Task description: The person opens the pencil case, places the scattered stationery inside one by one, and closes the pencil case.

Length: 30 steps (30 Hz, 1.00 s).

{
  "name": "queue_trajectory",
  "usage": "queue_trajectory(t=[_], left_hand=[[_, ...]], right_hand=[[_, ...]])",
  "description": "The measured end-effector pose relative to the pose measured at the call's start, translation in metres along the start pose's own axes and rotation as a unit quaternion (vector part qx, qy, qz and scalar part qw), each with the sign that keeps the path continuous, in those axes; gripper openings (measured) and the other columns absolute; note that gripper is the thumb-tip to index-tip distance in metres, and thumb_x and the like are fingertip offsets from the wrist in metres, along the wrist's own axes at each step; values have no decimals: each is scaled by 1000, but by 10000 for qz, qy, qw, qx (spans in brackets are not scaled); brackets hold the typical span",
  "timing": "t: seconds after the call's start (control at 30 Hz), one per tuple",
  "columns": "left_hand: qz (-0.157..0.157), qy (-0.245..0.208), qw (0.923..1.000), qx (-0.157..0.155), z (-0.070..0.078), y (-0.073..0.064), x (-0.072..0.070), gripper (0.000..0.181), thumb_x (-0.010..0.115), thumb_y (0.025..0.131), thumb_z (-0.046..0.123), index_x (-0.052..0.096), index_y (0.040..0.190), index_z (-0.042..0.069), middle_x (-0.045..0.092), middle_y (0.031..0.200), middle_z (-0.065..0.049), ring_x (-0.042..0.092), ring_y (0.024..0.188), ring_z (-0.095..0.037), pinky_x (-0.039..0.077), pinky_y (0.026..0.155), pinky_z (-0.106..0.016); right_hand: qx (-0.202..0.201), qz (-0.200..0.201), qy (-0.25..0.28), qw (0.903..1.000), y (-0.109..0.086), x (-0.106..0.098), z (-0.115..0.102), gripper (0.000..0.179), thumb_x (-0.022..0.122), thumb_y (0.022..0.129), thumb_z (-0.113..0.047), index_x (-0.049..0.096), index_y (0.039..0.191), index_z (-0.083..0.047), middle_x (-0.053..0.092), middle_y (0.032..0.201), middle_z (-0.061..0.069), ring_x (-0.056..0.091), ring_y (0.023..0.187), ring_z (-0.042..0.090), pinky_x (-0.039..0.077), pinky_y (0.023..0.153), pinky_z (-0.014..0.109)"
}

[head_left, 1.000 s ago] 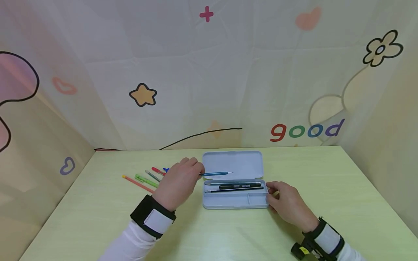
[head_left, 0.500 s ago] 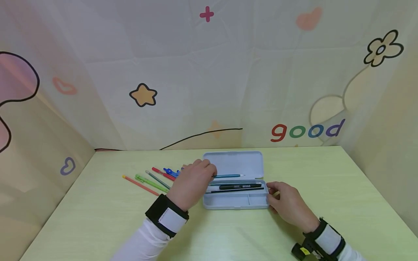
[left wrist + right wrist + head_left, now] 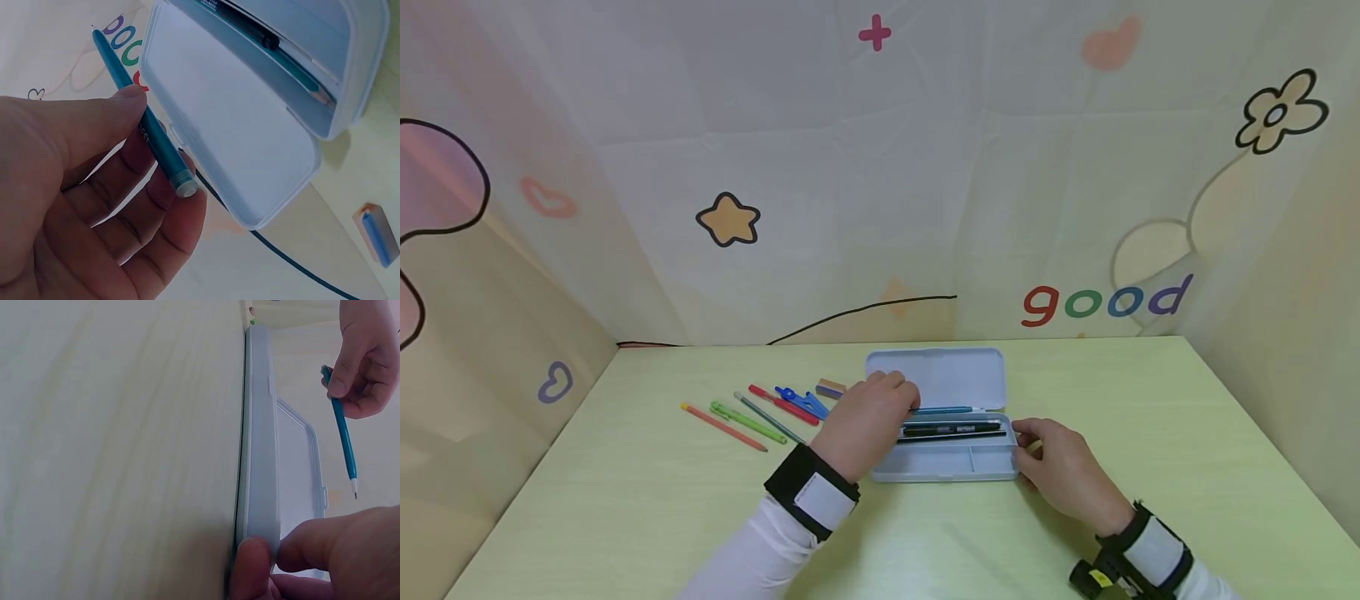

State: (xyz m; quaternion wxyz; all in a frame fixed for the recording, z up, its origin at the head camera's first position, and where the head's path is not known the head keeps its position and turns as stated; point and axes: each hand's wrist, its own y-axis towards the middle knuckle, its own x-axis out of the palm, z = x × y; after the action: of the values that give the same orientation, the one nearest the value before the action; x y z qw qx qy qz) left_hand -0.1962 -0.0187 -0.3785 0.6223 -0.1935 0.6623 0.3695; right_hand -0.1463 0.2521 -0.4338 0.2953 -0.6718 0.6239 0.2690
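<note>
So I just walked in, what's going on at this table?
A person's left hand pinches a teal pen over the open pencil case, while the right hand grips the case's right end. A black pen and a green pencil lie inside. Things on the table to the left include an orange pencil, a light green pen, a red pen, a blue compass and an eraser.

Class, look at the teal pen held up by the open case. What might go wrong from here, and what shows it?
The left hand pinches the teal pen in the air, so it might slip and miss the case.
The case holds a black pen and a pencil, so the teal pen may end up lying across them.
Its tip is bare, so it could mark the lid.
</note>
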Motion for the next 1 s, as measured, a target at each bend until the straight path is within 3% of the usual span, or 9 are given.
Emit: queue_trajectory(t=[0.37, 1.0], left_hand=[[-302, 42, 9994, -137, 11, 12, 13, 8, 78, 99, 10, 77, 106, 14, 71, 98, 0, 61, 86, -16, 56, 80, -27], [-474, -39, 9989, -37, 20, 19, 37, 5, 74, 101, 9, 77, 103, 13, 70, 94, 0, 62, 84, -15, 55, 74, -26]], right_hand=[[-80, -1, -30, 10000, -1, -1, -1, 42, 68, 100, -2, 58, 139, 13, 64, 105, 11, 60, 76, 17, 54, 60, 28], [-52, -47, 42, 10000, -2, -2, 0, 43, 68, 100, -2, 58, 139, 13, 64, 104, 12, 60, 74, 17, 54, 60, 28]])
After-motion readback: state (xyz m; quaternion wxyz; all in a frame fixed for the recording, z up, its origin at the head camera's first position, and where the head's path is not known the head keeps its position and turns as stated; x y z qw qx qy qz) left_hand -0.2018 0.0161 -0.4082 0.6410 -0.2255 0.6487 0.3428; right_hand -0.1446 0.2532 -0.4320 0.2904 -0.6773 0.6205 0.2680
